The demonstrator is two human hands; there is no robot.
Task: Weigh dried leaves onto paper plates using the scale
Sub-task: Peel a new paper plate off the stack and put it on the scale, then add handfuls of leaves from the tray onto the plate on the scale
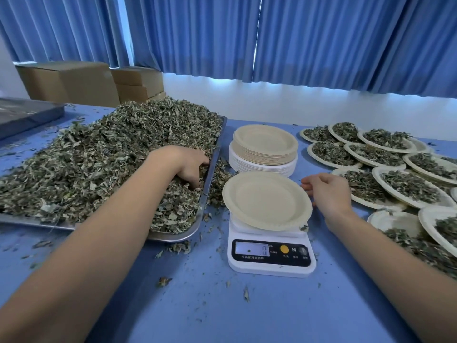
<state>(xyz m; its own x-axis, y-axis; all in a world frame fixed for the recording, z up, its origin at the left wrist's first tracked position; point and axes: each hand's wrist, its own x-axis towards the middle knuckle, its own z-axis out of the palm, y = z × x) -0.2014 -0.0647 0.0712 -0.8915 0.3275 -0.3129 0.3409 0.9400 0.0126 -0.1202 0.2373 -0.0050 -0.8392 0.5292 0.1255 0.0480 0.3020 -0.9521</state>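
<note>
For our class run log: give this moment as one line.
left hand: grips dried leaves on tray | right hand: open, at rim of empty plate on scale | display: 0

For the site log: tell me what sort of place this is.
Probably a makeshift herb-packing workroom: a steel tray heaped with dried leaves, a digital scale, rows of filled paper plates.

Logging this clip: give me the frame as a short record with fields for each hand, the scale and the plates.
left hand: fingers curled into the dried leaves heaped on the metal tray
right hand: fingers touching the right rim of the empty plate
scale: empty plate on it, display reads 0
spare plates: stack behind the scale
filled plates: many, right of the scale
stage: no leaves on this plate yet
</note>
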